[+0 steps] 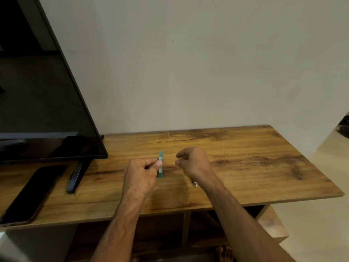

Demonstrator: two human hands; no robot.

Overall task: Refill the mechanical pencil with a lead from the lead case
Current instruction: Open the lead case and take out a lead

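Note:
My left hand (140, 172) pinches a slim green lead case (160, 164) between thumb and fingers, holding it upright over the wooden table (255, 167). My right hand (194, 162) is just to the right of the case, a small gap apart, with fingers curled; thumb and forefinger seem pinched together, and any lead between them is too thin to see. A metallic tip of the mechanical pencil (195, 184) pokes out below my right wrist; the rest of the pencil is hidden by my hand and forearm.
A large black TV screen (43, 110) stands at the left on a dark foot (76, 176). A black phone (30, 195) lies flat near the table's left front. The wall rises behind; open shelves sit below the tabletop.

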